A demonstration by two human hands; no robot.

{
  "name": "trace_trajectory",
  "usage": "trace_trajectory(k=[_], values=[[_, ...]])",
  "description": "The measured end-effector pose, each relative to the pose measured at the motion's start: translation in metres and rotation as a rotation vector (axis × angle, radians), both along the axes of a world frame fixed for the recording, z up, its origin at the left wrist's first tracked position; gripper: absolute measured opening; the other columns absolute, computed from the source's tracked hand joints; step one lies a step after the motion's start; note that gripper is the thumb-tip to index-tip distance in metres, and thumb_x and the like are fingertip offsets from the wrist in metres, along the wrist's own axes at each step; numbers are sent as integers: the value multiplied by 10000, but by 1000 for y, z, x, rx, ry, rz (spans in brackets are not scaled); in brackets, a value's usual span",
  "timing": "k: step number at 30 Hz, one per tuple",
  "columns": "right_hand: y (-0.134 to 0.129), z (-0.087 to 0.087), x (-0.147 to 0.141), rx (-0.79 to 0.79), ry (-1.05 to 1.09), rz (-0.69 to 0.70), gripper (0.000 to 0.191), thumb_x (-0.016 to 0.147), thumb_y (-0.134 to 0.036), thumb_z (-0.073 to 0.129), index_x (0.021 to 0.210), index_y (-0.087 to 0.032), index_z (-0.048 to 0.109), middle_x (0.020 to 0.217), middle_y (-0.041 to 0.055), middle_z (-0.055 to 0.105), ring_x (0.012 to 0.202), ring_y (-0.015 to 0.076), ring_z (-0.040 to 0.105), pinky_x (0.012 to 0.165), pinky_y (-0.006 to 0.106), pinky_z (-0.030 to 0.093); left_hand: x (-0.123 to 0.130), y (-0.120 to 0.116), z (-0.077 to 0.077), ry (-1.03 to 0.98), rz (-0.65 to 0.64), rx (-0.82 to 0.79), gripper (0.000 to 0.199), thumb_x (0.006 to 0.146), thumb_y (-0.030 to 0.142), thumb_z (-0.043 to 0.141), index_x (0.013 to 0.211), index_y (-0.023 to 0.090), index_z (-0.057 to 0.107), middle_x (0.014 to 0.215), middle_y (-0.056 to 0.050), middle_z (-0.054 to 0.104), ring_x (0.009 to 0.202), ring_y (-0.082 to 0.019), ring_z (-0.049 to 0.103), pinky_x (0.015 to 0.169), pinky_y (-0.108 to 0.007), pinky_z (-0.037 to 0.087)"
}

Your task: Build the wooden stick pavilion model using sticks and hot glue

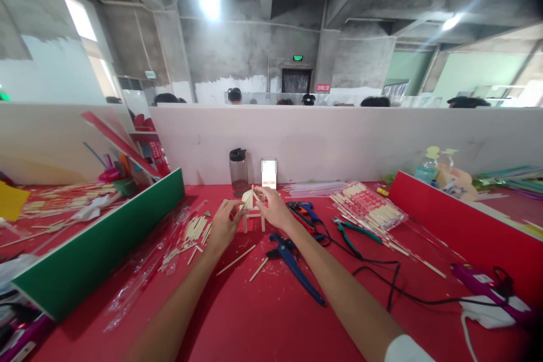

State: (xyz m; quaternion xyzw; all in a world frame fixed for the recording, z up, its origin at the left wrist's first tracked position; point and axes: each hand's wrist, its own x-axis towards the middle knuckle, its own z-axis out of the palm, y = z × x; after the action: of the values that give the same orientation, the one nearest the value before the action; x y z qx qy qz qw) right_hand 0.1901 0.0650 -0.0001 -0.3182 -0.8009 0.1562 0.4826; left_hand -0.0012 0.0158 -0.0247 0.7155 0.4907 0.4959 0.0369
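Note:
A small upright structure built of pale wooden sticks (253, 216) stands at the middle of the red table, between my hands. My left hand (225, 222) is at its left side, with thumb and fingers closed on its edge. From the right, my right hand (274, 208) grips the upper part with bent fingers. Fingertips hide some of the joints. Cut stick pieces (197, 230) lie in a pile left of my left hand. Below my right hand rests a blue-handled cutter (294, 266). Two loose sticks (236, 260) lie in front of the structure.
Behind stand a dark bottle (238, 172) and a phone (268, 174) with a lit screen. At right are a blue glue gun (309, 210), green-handled pliers (358, 232), bagged chopsticks (369, 205) and a black cable (396, 277). Green (114, 243) and red (462, 220) dividers flank the table.

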Motion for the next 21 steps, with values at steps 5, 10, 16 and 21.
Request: trace_trajectory(k=[5, 10, 16, 21], values=[[-1, 0, 0, 2, 6, 4, 416, 867, -144, 558, 1276, -210, 601, 1226, 87, 656, 1138, 214, 596, 1020, 391, 446, 1, -2, 2, 41, 12, 29, 272, 955, 451, 508, 1007, 218, 637, 945, -30, 578, 740, -154, 577, 724, -284, 478], [-1, -1, 0, 12, 2, 4, 414, 875, -152, 558, 1285, -195, 597, 1239, 93, 654, 1156, 217, 589, 1033, 392, 438, 1, 0, 0, 50, 26, 36, 259, 953, 423, 524, 1042, 215, 650, 939, -29, 576, 724, -149, 570, 717, -284, 481], [-2, 1, 1, 1, -5, 1, 415, 875, -160, 564, 1286, -209, 599, 1244, 91, 653, 1165, 219, 585, 1036, 397, 435, 4, 0, -3, -32, -3, 42, 235, 944, 393, 537, 1038, 211, 651, 976, -45, 592, 782, -163, 594, 763, -301, 503], [-2, 0, 1, -7, -3, 0, 417, 875, -161, 562, 1288, -207, 598, 1238, 90, 652, 1155, 217, 589, 1035, 396, 438, 11, -3, -4, -129, 15, 35, 184, 929, 350, 548, 1018, 215, 638, 980, -44, 589, 793, -164, 602, 768, -313, 518]])
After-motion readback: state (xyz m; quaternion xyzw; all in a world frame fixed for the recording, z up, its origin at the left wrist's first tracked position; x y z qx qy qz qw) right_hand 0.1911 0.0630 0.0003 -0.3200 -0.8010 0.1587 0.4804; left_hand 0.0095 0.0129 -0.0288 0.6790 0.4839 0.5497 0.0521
